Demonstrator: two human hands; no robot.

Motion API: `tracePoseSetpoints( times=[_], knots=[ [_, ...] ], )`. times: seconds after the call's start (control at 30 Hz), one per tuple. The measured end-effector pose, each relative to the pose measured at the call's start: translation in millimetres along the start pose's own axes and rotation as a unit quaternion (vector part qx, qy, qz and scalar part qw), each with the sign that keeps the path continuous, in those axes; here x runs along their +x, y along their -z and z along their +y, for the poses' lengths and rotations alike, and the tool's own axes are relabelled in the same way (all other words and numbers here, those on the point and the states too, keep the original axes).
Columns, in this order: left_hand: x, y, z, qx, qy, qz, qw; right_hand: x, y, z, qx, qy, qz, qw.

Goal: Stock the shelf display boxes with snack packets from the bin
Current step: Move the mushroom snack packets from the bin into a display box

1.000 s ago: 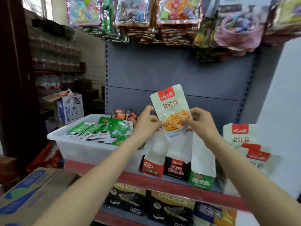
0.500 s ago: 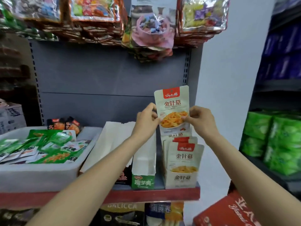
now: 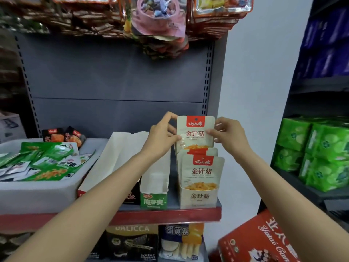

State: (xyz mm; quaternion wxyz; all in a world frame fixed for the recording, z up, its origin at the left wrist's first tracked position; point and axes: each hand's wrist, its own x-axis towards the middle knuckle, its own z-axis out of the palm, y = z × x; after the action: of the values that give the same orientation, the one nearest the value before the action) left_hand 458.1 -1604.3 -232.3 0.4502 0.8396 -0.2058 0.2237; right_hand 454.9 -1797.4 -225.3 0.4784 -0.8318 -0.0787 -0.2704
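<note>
A beige snack packet [image 3: 196,132] with a red top label stands upright, its lower part sunk behind other packets in the beige display box [image 3: 198,198] at the shelf's right end. My left hand [image 3: 163,136] grips its left edge and my right hand [image 3: 229,137] grips its right edge. Two or three matching packets [image 3: 201,170] stand in the box in front of it. The white bin [image 3: 43,190] at left holds several green and white packets [image 3: 45,161].
A green-fronted display box [image 3: 154,193] and a red-edged one [image 3: 113,161] stand open between bin and beige box. Red shelf lip [image 3: 170,214] runs below. Bagged goods hang overhead. Green packs [image 3: 321,154] fill the right rack; a red carton [image 3: 264,241] sits below.
The view swung right from the bin to the beige box. Both hands carried the packet to the right and lowered it into the back of that box.
</note>
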Motion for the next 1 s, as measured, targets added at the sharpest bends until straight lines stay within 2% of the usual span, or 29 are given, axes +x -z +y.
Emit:
tracePoseSetpoints(
  times=[0.1,0.23,0.3,0.4,0.6,0.7,0.8,1.0],
  knots=[
    [0.9,1.1,-4.6,0.014,0.011,-0.014,1.000,-0.7,-2.3,-2.2,0.023,0.018,0.019,0.999],
    [-3.8,-3.8,-12.4,0.051,0.028,-0.073,0.996,-1.6,-7.0,7.0,-0.063,-0.001,-0.021,0.998],
    [-5.7,-6.4,-14.3,0.054,0.024,-0.077,0.995,-1.1,-7.4,10.0,-0.091,-0.011,-0.028,0.995],
    [-5.0,-5.8,-11.5,0.056,0.007,-0.054,0.997,-1.3,-6.9,5.4,-0.145,0.003,-0.019,0.989],
    [-10.3,18.6,-8.0,0.054,-0.026,0.060,0.996,-16.2,-21.0,-23.2,-0.205,0.136,0.029,0.969],
    [-24.3,42.4,-18.3,0.065,-0.024,0.076,0.995,-25.2,-45.6,-46.7,-0.174,0.178,-0.022,0.968],
    [-44.2,73.3,-39.5,0.098,-0.001,0.090,0.991,-34.5,-86.2,-68.8,-0.143,0.183,-0.086,0.969],
    [-73.9,164.0,-108.3,0.167,0.111,0.134,0.970,-47.1,-188.6,-103.4,-0.084,0.157,-0.196,0.964]
  ],
)
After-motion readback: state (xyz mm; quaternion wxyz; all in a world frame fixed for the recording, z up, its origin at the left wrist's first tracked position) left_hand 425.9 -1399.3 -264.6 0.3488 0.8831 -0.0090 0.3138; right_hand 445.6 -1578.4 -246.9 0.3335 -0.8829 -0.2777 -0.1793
